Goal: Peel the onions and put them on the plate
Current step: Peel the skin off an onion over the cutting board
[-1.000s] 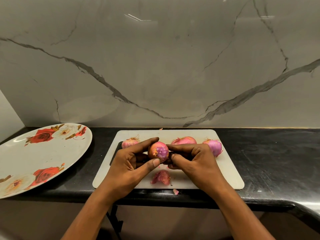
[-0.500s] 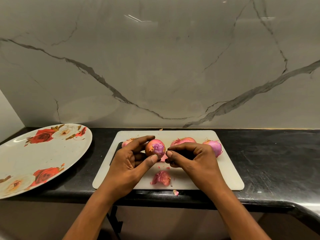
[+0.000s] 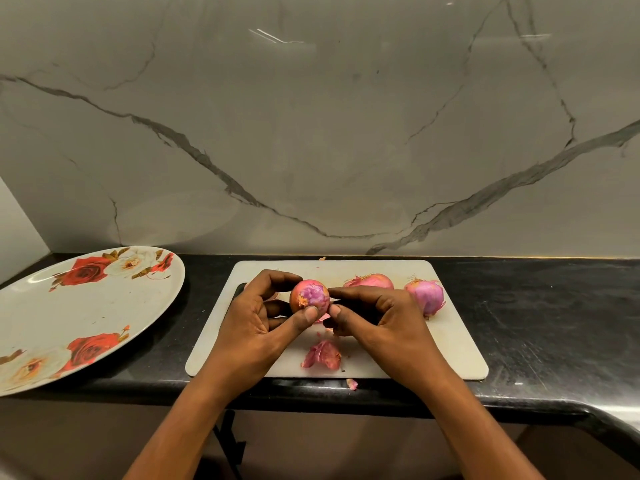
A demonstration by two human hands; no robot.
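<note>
Onion (image 3: 309,296) in left hand (image 3: 256,327)

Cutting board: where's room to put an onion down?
The board's front right corner is bare, beside the right hand. The plate on the left looks bare, and the counter right of the board is free. Crowded: the board's back, with onions, and middle, where the left hand holds an onion near a peel.

plate (image 3: 104,306) at left is rocking red and cream roses on white | centre onion (image 3: 310,295) is showing purple-pink with orange patches | wall (image 3: 311,133) is wearing dark grey veins
</note>
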